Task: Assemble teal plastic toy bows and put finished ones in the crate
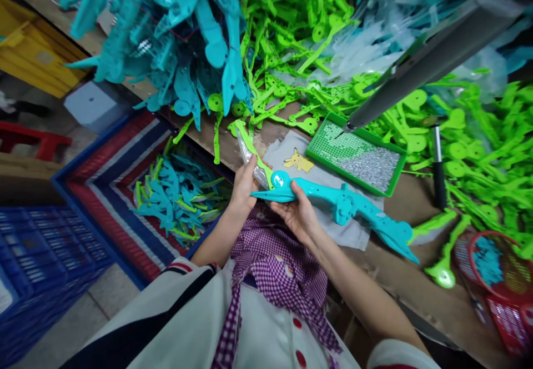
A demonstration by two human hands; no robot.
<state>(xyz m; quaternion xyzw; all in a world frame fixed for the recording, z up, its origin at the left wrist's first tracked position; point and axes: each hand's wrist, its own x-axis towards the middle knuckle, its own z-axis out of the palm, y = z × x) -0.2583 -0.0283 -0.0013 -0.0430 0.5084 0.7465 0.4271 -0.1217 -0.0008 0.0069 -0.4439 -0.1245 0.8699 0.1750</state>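
A long turquoise and green plastic toy piece (320, 191) lies across both my hands, shaped somewhat like a toy bow. Its turquoise body has a raised block near the middle, and a green arm with a clear part is at each end. My left hand (245, 184) is closed around the near-left green and clear arm (252, 155), thumb on top. Around the turquoise body near the round joint, my right hand (297, 210) is closed, with its thumb on the upper side. A grey cloth (287, 146) with a yellow cartoon figure lies beneath the piece.
A green tray (385, 191) holds small silvery parts. A grey tool with a thin tip (416, 63) slants above it. Heaped green pieces (300, 19) and turquoise bodies (166, 24) cover the bench. A hammer (438, 174) and red baskets (466, 252) stand right; a lined crate (104, 185) of pieces is left.
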